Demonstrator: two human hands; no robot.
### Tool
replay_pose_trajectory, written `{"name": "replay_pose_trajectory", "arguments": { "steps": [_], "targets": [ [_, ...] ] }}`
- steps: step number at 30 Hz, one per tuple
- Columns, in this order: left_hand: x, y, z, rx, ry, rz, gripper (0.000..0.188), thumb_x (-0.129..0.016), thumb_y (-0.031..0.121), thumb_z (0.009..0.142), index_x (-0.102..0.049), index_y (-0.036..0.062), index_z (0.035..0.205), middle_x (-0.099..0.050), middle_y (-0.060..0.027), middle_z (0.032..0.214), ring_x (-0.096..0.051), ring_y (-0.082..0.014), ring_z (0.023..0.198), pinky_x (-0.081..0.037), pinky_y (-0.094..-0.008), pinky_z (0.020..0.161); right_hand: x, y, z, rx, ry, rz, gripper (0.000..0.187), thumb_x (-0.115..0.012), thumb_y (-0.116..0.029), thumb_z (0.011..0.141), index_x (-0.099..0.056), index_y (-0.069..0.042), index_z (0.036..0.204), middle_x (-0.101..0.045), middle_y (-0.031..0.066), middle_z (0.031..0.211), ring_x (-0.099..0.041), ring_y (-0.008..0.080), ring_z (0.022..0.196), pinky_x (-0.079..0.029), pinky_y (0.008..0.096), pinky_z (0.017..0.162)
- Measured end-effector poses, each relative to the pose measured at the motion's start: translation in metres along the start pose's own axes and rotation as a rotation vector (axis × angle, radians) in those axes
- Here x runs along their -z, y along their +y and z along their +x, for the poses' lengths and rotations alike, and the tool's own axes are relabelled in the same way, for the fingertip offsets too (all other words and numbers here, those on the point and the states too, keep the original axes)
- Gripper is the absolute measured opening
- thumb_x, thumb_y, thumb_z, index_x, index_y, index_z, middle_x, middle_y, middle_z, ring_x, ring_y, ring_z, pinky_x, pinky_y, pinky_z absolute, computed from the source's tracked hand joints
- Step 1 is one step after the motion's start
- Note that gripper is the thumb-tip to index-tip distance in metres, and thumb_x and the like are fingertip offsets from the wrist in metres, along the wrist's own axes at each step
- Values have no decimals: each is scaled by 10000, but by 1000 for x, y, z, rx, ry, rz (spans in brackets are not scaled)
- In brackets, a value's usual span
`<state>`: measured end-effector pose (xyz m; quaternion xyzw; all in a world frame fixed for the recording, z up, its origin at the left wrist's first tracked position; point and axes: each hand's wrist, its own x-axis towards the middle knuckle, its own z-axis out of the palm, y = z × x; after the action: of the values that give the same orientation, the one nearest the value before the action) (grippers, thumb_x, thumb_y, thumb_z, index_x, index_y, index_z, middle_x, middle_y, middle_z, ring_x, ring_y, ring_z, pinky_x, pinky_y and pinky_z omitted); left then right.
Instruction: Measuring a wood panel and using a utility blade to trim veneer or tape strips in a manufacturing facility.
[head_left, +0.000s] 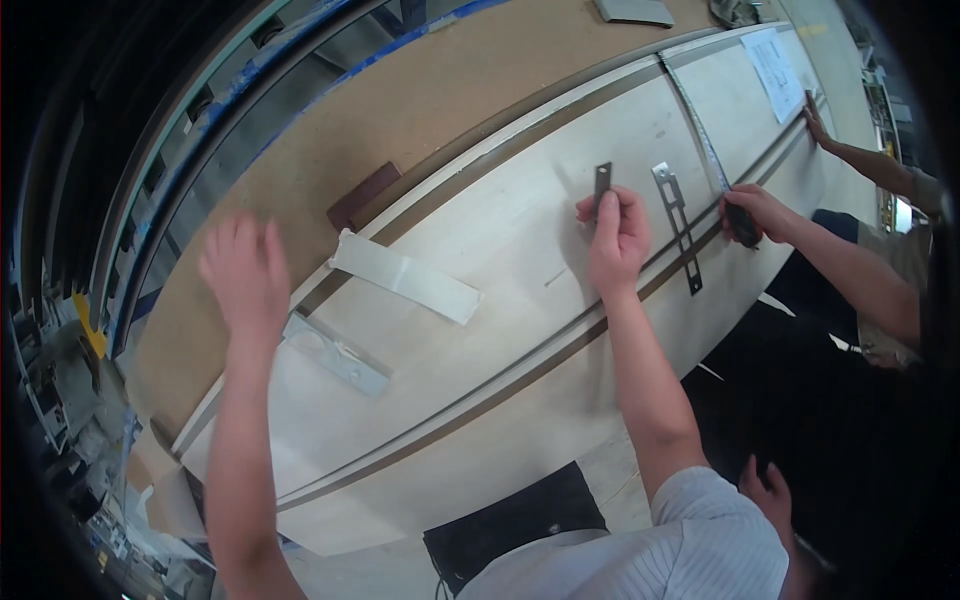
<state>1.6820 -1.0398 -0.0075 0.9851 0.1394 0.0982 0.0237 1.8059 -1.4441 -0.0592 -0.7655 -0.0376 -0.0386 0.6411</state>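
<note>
My right hand (618, 245) pinches a small dark metal plate (603, 176) with a hole near its tip, held above a long pale wooden panel (540, 190). My left hand (245, 270), slightly blurred, is raised over the brown board at the left with fingers stretched out and nothing in it. Between my hands, a whitish wrapped strip (408, 279) lies across the panel. Closer to my left forearm is a grey metal lock part (338, 356). Right of my right hand, a long slotted metal faceplate (677, 212) spans the gap between two panels.
Another person's hand holds a tape measure (741, 222), its blade (695, 115) drawn across the panel. Another hand (815, 122) rests at the far right edge. A dark red block (362, 195), a paper sheet (772, 72) and a black pouch (515, 525) lie around. A further hand (768, 490) shows lower right.
</note>
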Motion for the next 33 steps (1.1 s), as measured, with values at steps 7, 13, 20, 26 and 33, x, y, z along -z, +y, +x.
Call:
{"name": "replay_pose_trajectory", "arguments": {
  "steps": [7,13,20,26,33],
  "targets": [
    [75,17,-200,170,-133,-426,471,-653,117,893,-559,6,1341,-570,-196,1338,-510,-417,1256,-351,-520,1091,-32,-72,-78,-65,-316,-291,146,-606,-108,1049,-653,-21,942,-638,-14,846,-535,37,756,-438,217,693],
    [69,22,-267,193,-111,-547,419,-703,129,878,-598,18,1268,-588,-183,1328,-533,-380,1236,-366,-498,1067,-84,-131,-172,-491,-443,-98,86,-687,-82,996,-672,3,996,-667,-3,855,-600,49,764,-486,220,685],
    [54,8,-300,36,-101,-451,413,-737,201,849,-622,67,1223,-590,-128,1342,-533,-345,1276,-364,-488,1068,-249,-149,-136,-187,-529,-254,193,-735,-158,902,-689,14,975,-719,107,844,-695,186,763,-547,334,730],
    [49,12,-299,21,-72,-496,403,-736,243,852,-633,70,1202,-587,-124,1354,-527,-342,1295,-361,-499,1077,-336,-147,-88,-199,-559,-454,200,-736,-160,885,-723,7,996,-741,160,888,-725,303,846,-562,387,773],
    [49,2,-303,25,-87,-522,411,-731,236,858,-633,66,1219,-582,-126,1375,-532,-344,1290,-359,-500,1082,-292,-151,-106,108,-475,-490,296,-730,-181,923,-716,3,1154,-739,192,1093,-710,368,997,-554,433,866]
  ]
}}
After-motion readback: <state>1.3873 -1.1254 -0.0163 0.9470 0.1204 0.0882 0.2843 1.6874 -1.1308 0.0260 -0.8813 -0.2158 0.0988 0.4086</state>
